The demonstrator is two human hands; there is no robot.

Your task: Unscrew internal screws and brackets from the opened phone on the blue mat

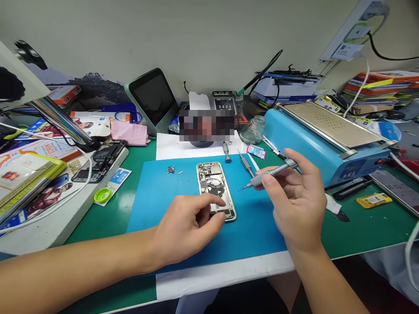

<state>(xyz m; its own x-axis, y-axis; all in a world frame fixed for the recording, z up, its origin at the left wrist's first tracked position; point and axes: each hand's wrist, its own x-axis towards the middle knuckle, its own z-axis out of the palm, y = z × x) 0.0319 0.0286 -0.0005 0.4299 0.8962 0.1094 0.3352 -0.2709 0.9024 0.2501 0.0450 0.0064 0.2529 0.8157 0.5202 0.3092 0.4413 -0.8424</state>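
A smartphone with its back off (pixel 223 187), inner parts bare, lies on the blue mat (pixel 153 196). My left hand (pixel 190 224) reaches over its lower end, thumb and forefinger apart with a gap between them and the other fingers curled; whether the fingertips touch the phone I cannot tell. Held in my right hand (pixel 297 200) is a grey precision screwdriver (pixel 266 176), its thin tip pointing left, above the mat beside the phone. A second screwdriver (pixel 245 163) lies behind it, and another short one (pixel 226 152) is farther back. A small camera-like module (pixel 170 169) rests left of the phone.
On the right stands a blue heating plate machine (pixel 294 139), with a glass jar (pixel 253 130) near it. At the left are a microscope post (pixel 65 124), stacked boxes (pixel 29 183), another opened phone (pixel 100 159) and a green cap (pixel 102 195). A dark screen (pixel 152 96) leans behind.
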